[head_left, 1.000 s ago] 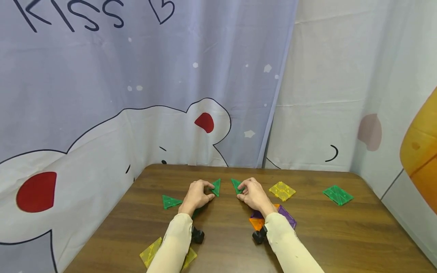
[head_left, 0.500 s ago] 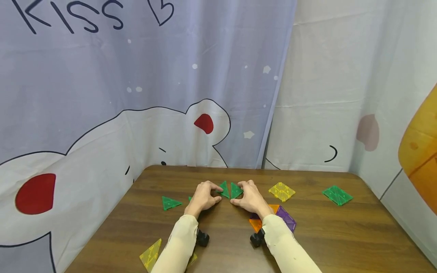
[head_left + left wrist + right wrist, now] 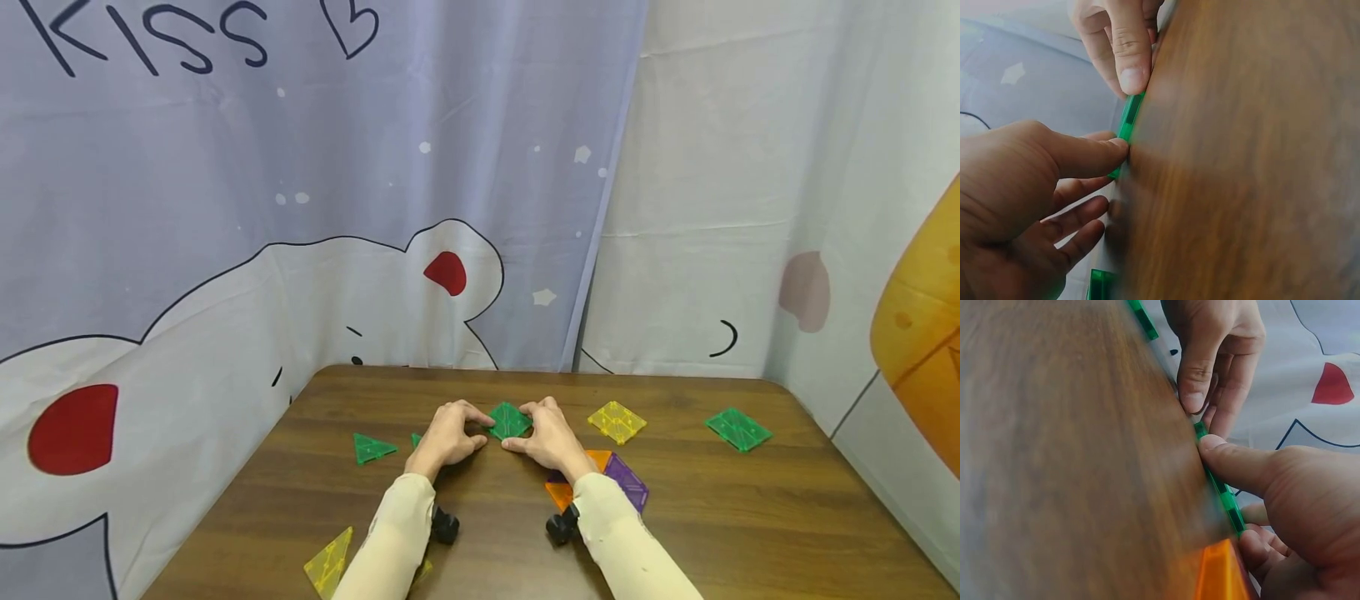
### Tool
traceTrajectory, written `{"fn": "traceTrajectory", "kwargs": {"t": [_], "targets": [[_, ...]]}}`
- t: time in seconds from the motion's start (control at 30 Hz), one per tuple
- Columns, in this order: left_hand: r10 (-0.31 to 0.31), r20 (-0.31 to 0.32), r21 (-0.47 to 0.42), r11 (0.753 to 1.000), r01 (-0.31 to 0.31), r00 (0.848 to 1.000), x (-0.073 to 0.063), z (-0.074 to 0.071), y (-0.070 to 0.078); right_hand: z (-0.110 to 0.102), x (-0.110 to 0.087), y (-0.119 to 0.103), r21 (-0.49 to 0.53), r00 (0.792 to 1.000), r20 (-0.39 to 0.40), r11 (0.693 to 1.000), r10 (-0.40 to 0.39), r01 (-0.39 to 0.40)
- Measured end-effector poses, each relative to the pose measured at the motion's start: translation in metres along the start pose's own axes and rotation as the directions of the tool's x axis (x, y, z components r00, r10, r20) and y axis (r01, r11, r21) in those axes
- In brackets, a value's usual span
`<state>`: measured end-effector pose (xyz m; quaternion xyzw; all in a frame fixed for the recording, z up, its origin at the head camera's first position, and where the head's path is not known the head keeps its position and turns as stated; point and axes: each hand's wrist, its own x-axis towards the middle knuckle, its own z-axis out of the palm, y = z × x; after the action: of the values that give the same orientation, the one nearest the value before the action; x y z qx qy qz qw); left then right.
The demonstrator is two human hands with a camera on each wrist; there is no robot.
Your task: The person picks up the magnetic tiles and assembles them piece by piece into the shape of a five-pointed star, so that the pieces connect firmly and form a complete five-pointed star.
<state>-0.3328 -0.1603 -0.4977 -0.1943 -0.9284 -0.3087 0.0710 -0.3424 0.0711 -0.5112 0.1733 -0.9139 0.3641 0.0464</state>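
Two see-through green triangle magnetic tiles lie edge to edge far in on the table, making one diamond (image 3: 510,421). My left hand (image 3: 448,435) pinches its left side between thumb and fingers. From the other side, my right hand (image 3: 551,435) grips the right triangle, thumb at the near edge and fingers at the far one. Seen edge-on in the left wrist view, the green tile (image 3: 1127,123) is a thin strip with a thumb at each end. The right wrist view shows the same green strip (image 3: 1225,497) low at the tabletop.
Left of my hands lie a green triangle (image 3: 372,448) and another green piece (image 3: 416,439), partly hidden. A yellow diamond (image 3: 617,422) and a green one (image 3: 738,429) lie right. Purple (image 3: 627,482) and orange tiles (image 3: 558,495) sit under my right forearm; yellow tiles (image 3: 330,562) lie near left.
Both hands have moved toward each other, bringing the two green triangles from a gap apart to edge to edge. Over the last half second the hands have hardly moved.
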Motion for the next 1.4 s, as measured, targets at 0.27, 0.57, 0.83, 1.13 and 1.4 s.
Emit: {"fn": "traceTrajectory", "kwargs": {"t": [0.27,0.57,0.83,1.13,1.4], "targets": [[0.056,-0.017,-0.018,0.998,-0.056,0.998,0.002,0.003,-0.011,0.000,-0.001,-0.003,0.005,1.000,-0.007,1.000,0.011,-0.011],[-0.067,-0.028,-0.128,0.990,0.063,0.997,0.000,-0.008,0.003,-0.003,0.000,-0.007,0.015,0.998,-0.058,1.000,0.021,-0.020],[-0.114,-0.064,-0.084,0.991,0.108,0.991,-0.002,-0.018,0.001,-0.009,-0.001,-0.015,0.105,0.995,-0.102,0.994,0.019,-0.008],[-0.137,-0.101,-0.034,0.990,0.134,0.985,-0.007,-0.033,-0.007,-0.004,-0.004,-0.031,0.252,0.991,-0.120,0.964,-0.052,0.081],[-0.157,-0.122,-0.017,0.988,0.156,0.980,-0.021,-0.049,-0.023,0.013,-0.009,-0.046,0.305,0.991,-0.078,0.944,-0.107,0.126]]}}
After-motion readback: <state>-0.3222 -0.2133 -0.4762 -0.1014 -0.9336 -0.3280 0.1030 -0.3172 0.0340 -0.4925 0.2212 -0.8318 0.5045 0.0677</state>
